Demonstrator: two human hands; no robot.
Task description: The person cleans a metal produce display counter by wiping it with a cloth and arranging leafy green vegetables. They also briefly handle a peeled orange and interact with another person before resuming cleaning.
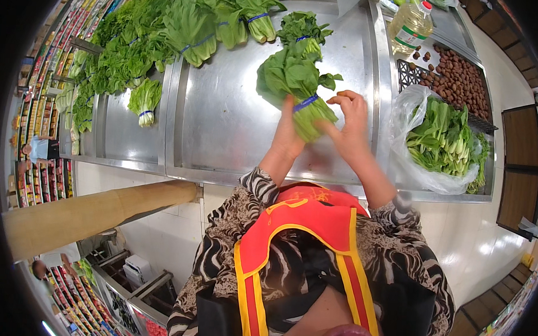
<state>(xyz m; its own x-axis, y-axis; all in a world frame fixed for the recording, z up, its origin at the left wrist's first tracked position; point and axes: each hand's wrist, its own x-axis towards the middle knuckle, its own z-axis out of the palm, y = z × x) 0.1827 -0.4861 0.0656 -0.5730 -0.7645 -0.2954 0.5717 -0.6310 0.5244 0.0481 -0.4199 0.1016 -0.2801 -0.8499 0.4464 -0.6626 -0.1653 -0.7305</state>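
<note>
A bunch of leafy greens (295,77) bound with a blue band (305,103) is tilted over the steel display counter (226,121). My left hand (289,130) grips it from the left, the thumb lying along the stems just below the band. On the other side my right hand (353,120) has its fingers spread and curled. Its thumb reaches the cut stems, while the fingertips stand apart from the bunch near a loose leaf (330,80). Just beyond is another banded bunch of darker greens (304,29), partly overlapped by the held one.
Banded bunches of lettuce (194,29) and other greens (120,58) line the counter's far left. One small bunch (145,102) lies apart. To the right are a plastic bag of leafy greens (446,139), brown nuts (464,77) and an oil bottle (410,28). A tan column (109,210) stands behind left.
</note>
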